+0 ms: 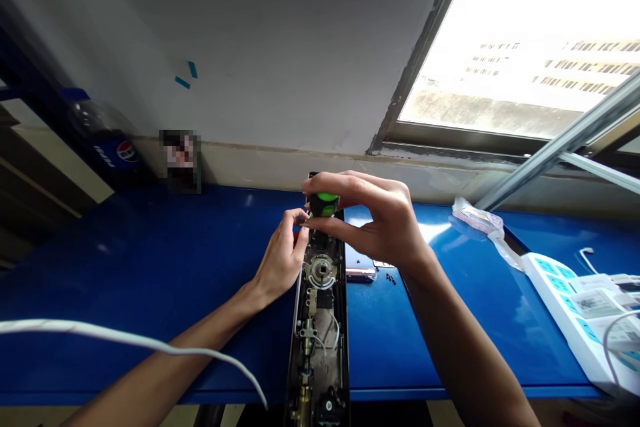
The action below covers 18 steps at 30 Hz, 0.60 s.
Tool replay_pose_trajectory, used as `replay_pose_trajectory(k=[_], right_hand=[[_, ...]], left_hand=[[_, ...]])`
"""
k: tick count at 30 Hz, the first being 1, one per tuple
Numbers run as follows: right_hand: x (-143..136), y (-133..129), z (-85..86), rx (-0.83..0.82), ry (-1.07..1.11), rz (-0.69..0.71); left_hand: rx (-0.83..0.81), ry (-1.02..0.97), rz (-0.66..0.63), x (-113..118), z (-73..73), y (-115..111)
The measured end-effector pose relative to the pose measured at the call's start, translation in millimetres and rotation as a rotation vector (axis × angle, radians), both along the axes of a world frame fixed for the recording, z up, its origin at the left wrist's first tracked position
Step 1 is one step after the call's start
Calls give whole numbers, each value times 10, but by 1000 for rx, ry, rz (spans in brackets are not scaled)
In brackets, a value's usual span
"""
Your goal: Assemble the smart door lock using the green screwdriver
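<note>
A long black housing (327,347) with metal parts, a round ring-shaped piece and thin white wires inside lies lengthwise in the middle, its near end past the table's front edge. My right hand (373,213) is closed around a green and black tool handle (325,203) above the far part of the housing. Beside it, my left hand (286,247) reaches to the housing's left edge with thumb and fingertips pressed together near the tool; what they hold is too small to make out.
On the blue table (200,260), small dark screws (391,278) and a slim reddish object (361,274) lie right of the housing. A white power strip (560,307) with plugs stands at the right. A white cable (125,339) crosses the left foreground. A Pepsi bottle (113,147) stands back left.
</note>
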State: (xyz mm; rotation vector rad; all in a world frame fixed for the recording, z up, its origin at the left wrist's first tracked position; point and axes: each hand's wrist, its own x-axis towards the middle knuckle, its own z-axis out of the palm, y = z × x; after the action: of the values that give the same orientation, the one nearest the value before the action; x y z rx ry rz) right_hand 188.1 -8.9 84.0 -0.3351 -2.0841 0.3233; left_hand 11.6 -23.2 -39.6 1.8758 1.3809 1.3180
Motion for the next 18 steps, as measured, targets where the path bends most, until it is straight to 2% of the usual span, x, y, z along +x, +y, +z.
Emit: replay_pose_trajectory(k=[2,5,7,13,18], right_hand=[[27,-7,26,-58,-9,-4],[85,-3,67,-192,-70,112],[109,6,75,-225,-91,149],[62,24,17,-16,-50,56],[27,-1,3,-55,-52,21]], left_hand=[[-8,9,3,-4,14,-4],[-11,20,-17,-9,48,-15],[-4,23,-31,-8,60,-18],[25,41,-13,8,42,-4],[-5,64,-30,-1,64,6]])
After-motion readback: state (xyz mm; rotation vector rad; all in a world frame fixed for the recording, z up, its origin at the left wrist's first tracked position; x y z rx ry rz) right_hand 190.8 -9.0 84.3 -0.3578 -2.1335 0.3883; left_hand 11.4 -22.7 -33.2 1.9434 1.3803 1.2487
